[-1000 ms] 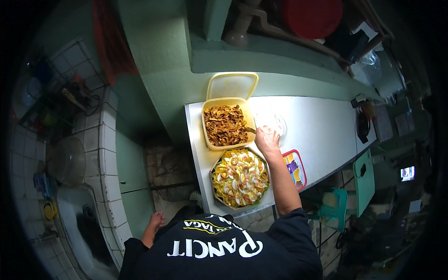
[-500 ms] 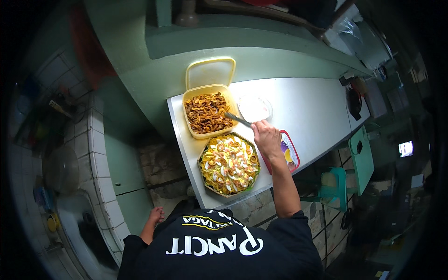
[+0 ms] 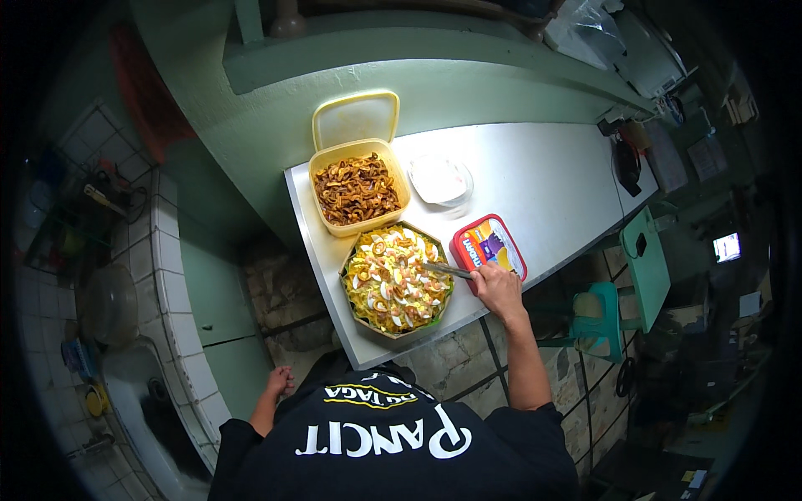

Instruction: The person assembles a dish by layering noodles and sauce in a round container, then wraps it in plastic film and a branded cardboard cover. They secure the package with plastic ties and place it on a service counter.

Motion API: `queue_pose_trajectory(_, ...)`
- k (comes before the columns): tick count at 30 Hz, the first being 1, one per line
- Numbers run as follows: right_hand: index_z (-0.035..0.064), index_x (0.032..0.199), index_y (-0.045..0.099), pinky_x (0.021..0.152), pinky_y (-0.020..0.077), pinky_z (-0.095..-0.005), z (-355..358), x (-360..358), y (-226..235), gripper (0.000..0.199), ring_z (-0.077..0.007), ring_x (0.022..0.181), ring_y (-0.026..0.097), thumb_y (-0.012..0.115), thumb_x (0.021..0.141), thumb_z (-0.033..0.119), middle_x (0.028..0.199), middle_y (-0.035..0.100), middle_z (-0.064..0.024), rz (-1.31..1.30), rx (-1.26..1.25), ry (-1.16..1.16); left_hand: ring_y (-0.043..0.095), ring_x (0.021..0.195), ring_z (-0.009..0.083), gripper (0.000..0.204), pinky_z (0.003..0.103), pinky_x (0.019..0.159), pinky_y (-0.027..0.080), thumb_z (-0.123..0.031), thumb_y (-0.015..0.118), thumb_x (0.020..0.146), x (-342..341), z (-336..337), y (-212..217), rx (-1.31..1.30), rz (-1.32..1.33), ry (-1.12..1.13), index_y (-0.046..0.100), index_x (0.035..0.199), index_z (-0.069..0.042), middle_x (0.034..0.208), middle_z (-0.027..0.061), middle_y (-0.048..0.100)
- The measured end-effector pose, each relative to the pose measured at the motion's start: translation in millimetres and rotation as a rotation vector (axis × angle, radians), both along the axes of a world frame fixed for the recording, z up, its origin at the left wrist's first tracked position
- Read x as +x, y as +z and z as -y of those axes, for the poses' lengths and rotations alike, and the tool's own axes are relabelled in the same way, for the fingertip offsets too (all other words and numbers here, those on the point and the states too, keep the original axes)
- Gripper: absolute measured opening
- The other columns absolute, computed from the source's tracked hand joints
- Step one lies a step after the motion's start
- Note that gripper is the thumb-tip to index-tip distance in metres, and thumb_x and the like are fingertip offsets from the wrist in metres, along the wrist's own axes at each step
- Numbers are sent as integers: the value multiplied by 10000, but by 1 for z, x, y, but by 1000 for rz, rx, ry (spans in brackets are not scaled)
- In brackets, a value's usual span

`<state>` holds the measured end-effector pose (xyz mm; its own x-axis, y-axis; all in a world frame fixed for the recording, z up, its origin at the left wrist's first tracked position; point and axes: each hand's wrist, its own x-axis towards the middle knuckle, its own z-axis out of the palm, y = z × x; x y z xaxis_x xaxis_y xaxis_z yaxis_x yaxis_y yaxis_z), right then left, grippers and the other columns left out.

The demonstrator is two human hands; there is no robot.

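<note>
Over the frame's centre, your right hand (image 3: 499,288) has fingers clamped on a slim metal utensil (image 3: 449,270) angled above egg-topped food (image 3: 396,280) in an octagonal tray (image 3: 368,326), the squarish plastic tub (image 3: 355,230) likely set adjacent for easy reach, while your left hand (image 3: 281,381), lower left, has fingers I cannot tell.

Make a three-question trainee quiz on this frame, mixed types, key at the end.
1. Which hand holds the metal utensil?
2. True or false: the utensil's far tip is over the octagonal tray, not the yellow tub.
3. The yellow tub's lid is: A) shut on the tub; B) raised behind the tub; C) inside the tub.

Key: 1. Right hand. 2. True. 3. B.
</note>
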<state>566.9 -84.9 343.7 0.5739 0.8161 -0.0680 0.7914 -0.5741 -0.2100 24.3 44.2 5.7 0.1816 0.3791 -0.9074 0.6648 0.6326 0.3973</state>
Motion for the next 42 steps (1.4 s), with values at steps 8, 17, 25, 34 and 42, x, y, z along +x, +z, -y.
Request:
queue_pose_trajectory(8,58,940,633,672,481,-459,35,-20,24,189,-350,754,615,539,904,218,889,589,-139,21,181,-54,580,665,143,307,319,569,484,-261,450,958,-2,8,5,-1,11,27,525,1236,-158,929,28,604)
queue_pose_trajectory(17,94,937,586,597,478,-454,40,-35,-27,121,-340,706,609,558,896,204,844,549,-108,121,207,-14,560,650,137,304,313,564,475,-256,437,967,-9,16,11,-12,-14,-30,514,1246,-164,937,19,600)
queue_pose_trajectory(25,94,948,609,597,482,-443,41,-33,-16,139,-340,708,614,547,904,210,853,561,-112,107,219,-39,568,652,137,301,308,548,476,-263,435,968,-3,11,1,-4,-30,17,520,1241,-168,941,7,604)
queue_pose_trajectory(34,63,1045,621,619,506,-385,-8,-94,8,171,-296,763,644,578,886,104,879,636,-136,-273,619,206,569,620,125,302,291,504,468,-253,443,958,-1,11,-1,-9,-8,32,521,1240,-176,918,7,606)
queue_pose_trajectory(42,100,968,587,459,471,-380,-119,-125,-79,130,-276,552,596,515,915,194,770,582,-98,-11,348,303,583,681,158,305,330,555,475,-239,431,958,9,8,7,-35,7,94,514,1240,-160,954,33,601)
